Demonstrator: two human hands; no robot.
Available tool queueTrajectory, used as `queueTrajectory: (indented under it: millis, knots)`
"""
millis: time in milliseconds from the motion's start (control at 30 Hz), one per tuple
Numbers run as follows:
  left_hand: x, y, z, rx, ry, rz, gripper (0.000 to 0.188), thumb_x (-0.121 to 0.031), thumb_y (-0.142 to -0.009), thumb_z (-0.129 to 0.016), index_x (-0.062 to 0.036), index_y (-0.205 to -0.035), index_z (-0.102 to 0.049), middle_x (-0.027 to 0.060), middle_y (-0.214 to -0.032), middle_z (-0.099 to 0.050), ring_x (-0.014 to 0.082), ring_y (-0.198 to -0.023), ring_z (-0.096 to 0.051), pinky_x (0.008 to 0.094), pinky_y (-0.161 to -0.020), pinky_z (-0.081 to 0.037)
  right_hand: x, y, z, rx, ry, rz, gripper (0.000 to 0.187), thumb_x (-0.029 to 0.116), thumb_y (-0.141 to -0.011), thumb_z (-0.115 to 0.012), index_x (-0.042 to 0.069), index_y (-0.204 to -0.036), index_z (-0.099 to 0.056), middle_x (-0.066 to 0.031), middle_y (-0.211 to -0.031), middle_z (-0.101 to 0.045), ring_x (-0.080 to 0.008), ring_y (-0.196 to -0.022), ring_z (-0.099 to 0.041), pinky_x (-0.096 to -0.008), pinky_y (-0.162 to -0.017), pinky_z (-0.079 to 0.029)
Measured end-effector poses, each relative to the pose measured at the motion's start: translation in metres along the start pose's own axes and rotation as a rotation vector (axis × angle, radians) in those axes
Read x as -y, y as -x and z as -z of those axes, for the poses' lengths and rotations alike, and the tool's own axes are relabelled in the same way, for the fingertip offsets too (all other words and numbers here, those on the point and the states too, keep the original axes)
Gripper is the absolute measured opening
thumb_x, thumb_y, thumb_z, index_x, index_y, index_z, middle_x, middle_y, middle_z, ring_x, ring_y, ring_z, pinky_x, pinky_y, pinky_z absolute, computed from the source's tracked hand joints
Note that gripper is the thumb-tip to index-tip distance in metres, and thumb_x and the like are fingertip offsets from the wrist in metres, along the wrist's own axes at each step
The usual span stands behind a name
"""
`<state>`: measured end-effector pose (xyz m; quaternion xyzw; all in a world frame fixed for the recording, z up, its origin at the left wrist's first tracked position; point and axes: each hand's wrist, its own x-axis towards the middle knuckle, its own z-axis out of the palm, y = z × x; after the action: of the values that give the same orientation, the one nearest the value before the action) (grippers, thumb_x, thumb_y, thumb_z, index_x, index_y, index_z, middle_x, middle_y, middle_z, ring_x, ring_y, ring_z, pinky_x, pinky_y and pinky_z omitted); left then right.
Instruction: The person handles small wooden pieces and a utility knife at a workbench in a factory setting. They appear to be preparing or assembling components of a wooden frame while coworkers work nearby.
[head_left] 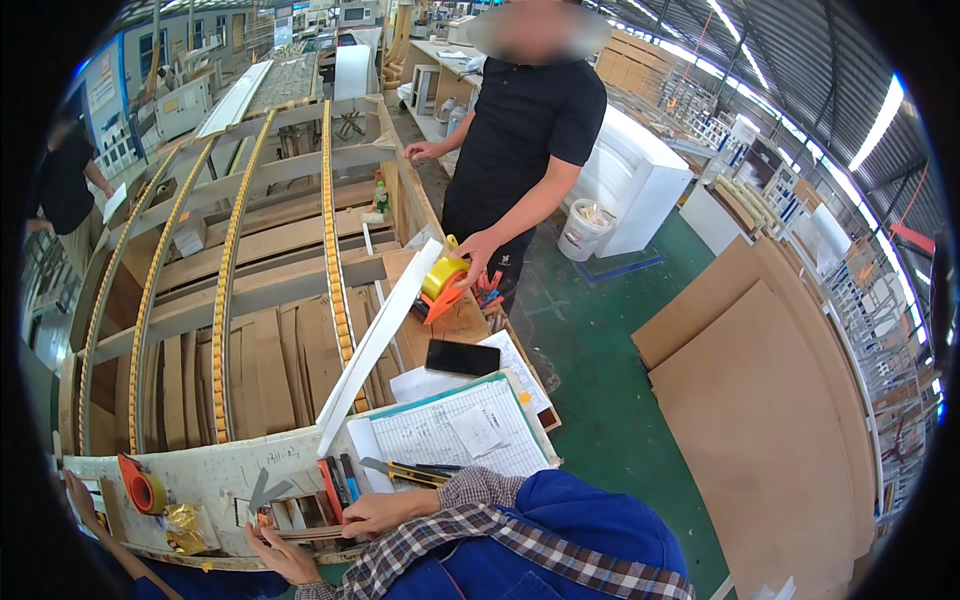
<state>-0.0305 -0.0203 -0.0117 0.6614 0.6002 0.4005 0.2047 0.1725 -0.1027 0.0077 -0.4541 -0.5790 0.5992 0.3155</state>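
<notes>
My left hand [284, 556] is at the bench's near edge, fingers stretched and apart, beside a small open box [305, 512] with loose parts in it. My right hand [376, 513] is curled at the box's right side, by the end of thin brown strips [318, 534]; what its fingers hold is hidden. Behind it stand a red-orange marker [330, 488] and a blue marker [350, 478]. Yellow-black utility knives [415, 474] lie to the right, at the lower edge of a clipboard with a gridded sheet [430, 437]. A grey metal piece [265, 488] lies above the box.
Across the bench, a person in black [530, 120] grips an orange tape dispenser [440, 285]. A white strip [380, 345] slants over the roller frame [225, 300]. A phone [463, 357], another dispenser [145, 490], a co-worker's hand [82, 500] and cardboard sheets [770, 400] surround me.
</notes>
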Motion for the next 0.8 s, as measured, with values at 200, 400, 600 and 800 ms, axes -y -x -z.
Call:
queueTrajectory:
  millis: [200,400,600,800]
  knots:
    - [0.005,-0.002,-0.001,0.073,-0.043,-0.028,0.048,-0.033,-0.094,-0.033,0.0047,-0.123,-0.04,0.024,-0.116,-0.048,0.0345,-0.101,-0.051,0.0402,-0.081,-0.043,-0.003,0.0,-0.002,-0.059,-0.007,-0.066,0.038,0.035,-0.086,-0.05,-0.002,-0.088,-0.057,-0.0075,-0.063,-0.06,-0.0151,-0.055,-0.056,-0.0272,-0.051,-0.042]
    - [0.003,-0.003,0.0,0.066,-0.017,-0.041,0.047,-0.031,-0.094,-0.033,0.0053,-0.122,-0.041,0.0246,-0.116,-0.049,0.0352,-0.101,-0.051,0.0396,-0.083,-0.042,-0.01,-0.004,-0.003,-0.123,-0.021,-0.016,0.037,0.035,-0.082,-0.056,-0.002,-0.083,-0.057,-0.0081,-0.064,-0.061,-0.0142,-0.056,-0.058,-0.0271,-0.049,-0.042]
    - [-0.002,-0.003,0.002,0.09,-0.034,-0.033,0.048,-0.032,-0.094,-0.031,0.0053,-0.124,-0.038,0.0248,-0.116,-0.048,0.036,-0.103,-0.049,0.0403,-0.084,-0.041,-0.008,-0.002,-0.003,-0.109,-0.106,-0.012,0.033,0.029,-0.083,-0.056,-0.002,-0.094,-0.056,-0.0061,-0.067,-0.061,-0.0122,-0.061,-0.055,-0.0254,-0.054,-0.04]
    - [0.002,-0.002,0.003,0.064,-0.02,-0.073,0.046,-0.031,-0.095,-0.031,0.0058,-0.122,-0.04,0.0242,-0.115,-0.049,0.0354,-0.103,-0.049,0.0403,-0.085,-0.04,-0.015,-0.005,-0.003,-0.198,-0.061,0.066,0.035,0.03,-0.082,-0.058,-0.001,-0.096,-0.056,-0.0065,-0.07,-0.058,-0.0125,-0.062,-0.052,-0.0246,-0.056,-0.041]
